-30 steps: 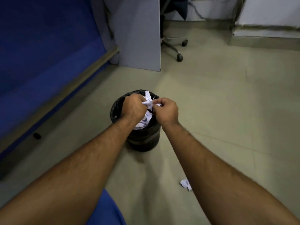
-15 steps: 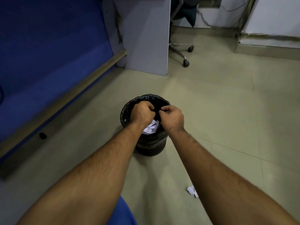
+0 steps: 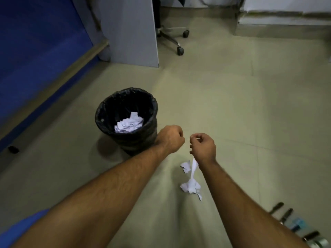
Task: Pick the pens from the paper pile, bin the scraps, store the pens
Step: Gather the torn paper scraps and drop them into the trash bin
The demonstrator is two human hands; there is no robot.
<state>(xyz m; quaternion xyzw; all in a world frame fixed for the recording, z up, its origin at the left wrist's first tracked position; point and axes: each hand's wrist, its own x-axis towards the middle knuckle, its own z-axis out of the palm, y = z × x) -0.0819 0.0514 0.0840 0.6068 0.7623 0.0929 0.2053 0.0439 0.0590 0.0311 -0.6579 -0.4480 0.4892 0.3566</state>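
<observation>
A round bin with a black liner [image 3: 100,113] stands on the floor left of centre, with crumpled white paper [image 3: 129,124] inside it. My left hand [image 3: 170,138] is a closed fist just right of the bin's rim, outside it. Beside it, my right hand [image 3: 203,146] is loosely curled. A white paper strip [image 3: 193,169] runs from under that hand down to a crumpled scrap [image 3: 190,187] on the floor; whether the hand holds it is unclear. Another small scrap [image 3: 186,166] lies beside it. Several blurred pens [image 3: 286,214] lie at the lower right.
A blue partition [image 3: 35,51] with a wooden skirting runs along the left. A grey desk panel [image 3: 130,29] and an office chair's wheeled base [image 3: 172,36] stand behind the bin. A small black object [image 3: 13,149] lies by the skirting.
Both hands have left the bin's mouth and moved right of it. The paper they were squeezing now lies in the bin. The view has swung right, showing floor scraps and pens.
</observation>
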